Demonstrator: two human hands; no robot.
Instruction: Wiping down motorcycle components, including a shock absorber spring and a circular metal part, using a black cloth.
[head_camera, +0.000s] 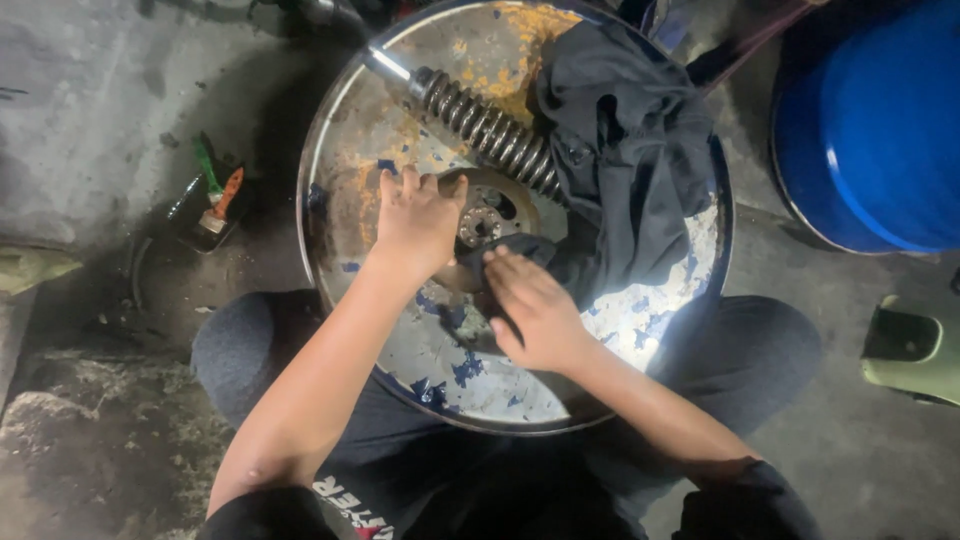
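Note:
A round metal disc with a toothed edge and a centre hub lies on the worn top of a drum. My left hand rests on the disc's left edge, fingers spread and gripping it. My right hand presses a dark cloth against the disc's lower right side. Most of the cloth is heaped over the drum's right half. A coil-spring shock absorber lies diagonally behind the disc, its lower end hidden under the cloth.
A blue barrel stands at the upper right. A green sandal lies on the concrete floor at the right. Small tools with green and orange handles lie on the floor at the left. My knees flank the drum.

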